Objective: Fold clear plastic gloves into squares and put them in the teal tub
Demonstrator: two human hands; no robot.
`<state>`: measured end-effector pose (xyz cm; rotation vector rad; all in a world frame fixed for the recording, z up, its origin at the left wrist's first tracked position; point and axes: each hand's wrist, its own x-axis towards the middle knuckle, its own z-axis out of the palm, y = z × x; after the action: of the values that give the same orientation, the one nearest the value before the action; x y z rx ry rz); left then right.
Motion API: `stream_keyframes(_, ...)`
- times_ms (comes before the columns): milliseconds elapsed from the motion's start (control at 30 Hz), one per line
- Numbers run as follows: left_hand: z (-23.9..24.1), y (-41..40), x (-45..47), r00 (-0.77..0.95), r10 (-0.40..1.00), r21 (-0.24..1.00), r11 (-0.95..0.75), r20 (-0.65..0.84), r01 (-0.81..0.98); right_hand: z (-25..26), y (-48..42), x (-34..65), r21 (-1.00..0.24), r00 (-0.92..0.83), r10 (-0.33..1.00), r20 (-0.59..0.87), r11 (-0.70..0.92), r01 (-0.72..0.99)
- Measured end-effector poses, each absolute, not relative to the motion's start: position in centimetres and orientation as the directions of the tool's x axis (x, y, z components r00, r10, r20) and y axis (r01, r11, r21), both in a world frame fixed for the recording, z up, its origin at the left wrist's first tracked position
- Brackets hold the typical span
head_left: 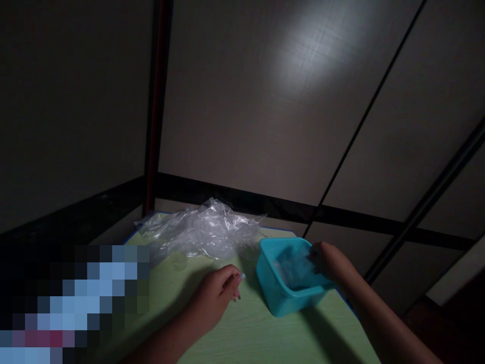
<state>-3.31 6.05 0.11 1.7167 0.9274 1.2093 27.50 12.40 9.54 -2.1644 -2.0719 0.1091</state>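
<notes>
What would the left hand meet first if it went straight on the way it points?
Probably the side of the blue bin, to the right of the left hand, though depth is unclear.

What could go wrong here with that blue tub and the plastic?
The turquoise tub stands close to the right edge of the table, with the right hand at its rim, so a bump might knock it off. The crumpled clear plastic reaches the far edge and could slide over.

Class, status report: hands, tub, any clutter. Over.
Left hand left of turquoise tub, fingers curled. Right hand at tub's right side, grip unclear. Filmy plastic inside; crumpled plastic heap behind, leftward.
</notes>
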Motion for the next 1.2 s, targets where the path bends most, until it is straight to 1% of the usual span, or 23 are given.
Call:
stream_keyframes(133, 0.3, 5.8, -3.2, 0.276, 0.887, 0.905, -0.411, 0.369, 0.111, 9.2, 12.9, 26.6, -0.120, 0.020, 0.999, -0.025, -0.023, 0.992)
stream_keyframes(233, 0.3, 5.8, -3.2, 0.282, 0.886, 0.904, -0.412, 0.368, 0.114, 8.9, 13.2, 26.1, -0.075, 0.022, 0.999, -0.032, -0.024, 0.997)
stream_keyframes(467, 0.2, 5.9, -3.2, 0.281, 0.889, 0.910, -0.403, 0.363, 0.100, 8.6, 12.7, 25.0, 0.139, 0.001, 0.998, 0.069, -0.010, 0.990)
stream_keyframes(600, 0.2, 5.8, -3.1, 0.287, 0.891, 0.916, -0.391, 0.352, 0.092, 8.9, 12.3, 24.4, 0.192, 0.000, 0.996, 0.090, -0.017, 0.981)
stream_keyframes(733, 0.1, 5.7, -3.1, 0.290, 0.896, 0.922, -0.376, 0.337, 0.088, 9.7, 12.0, 23.8, 0.258, -0.004, 0.987, 0.162, -0.038, 0.965)
stream_keyframes(800, 0.0, 5.8, -3.0, 0.289, 0.896, 0.922, -0.376, 0.337, 0.090, 10.2, 11.8, 23.4, 0.292, -0.050, 0.985, 0.166, -0.001, 0.956)
stream_keyframes(933, 0.2, 5.7, -3.0, 0.289, 0.894, 0.920, -0.382, 0.343, 0.091, 10.8, 11.5, 22.7, 0.373, -0.246, 0.965, 0.087, 0.198, 0.907)
stream_keyframes(1033, 0.4, 5.6, -3.1, 0.286, 0.892, 0.916, -0.389, 0.349, 0.095, 10.6, 11.7, 22.6, 0.448, -0.349, 0.934, 0.080, 0.279, 0.849)
stream_keyframes(1100, 0.5, 5.6, -3.1, 0.288, 0.891, 0.915, -0.392, 0.351, 0.096, 10.3, 12.1, 23.0, 0.417, -0.374, 0.926, 0.050, 0.321, 0.851)
stream_keyframes(1200, 0.5, 5.5, -3.1, 0.292, 0.890, 0.915, -0.392, 0.351, 0.096, 9.7, 13.0, 23.8, 0.308, -0.343, 0.939, 0.016, 0.322, 0.895)
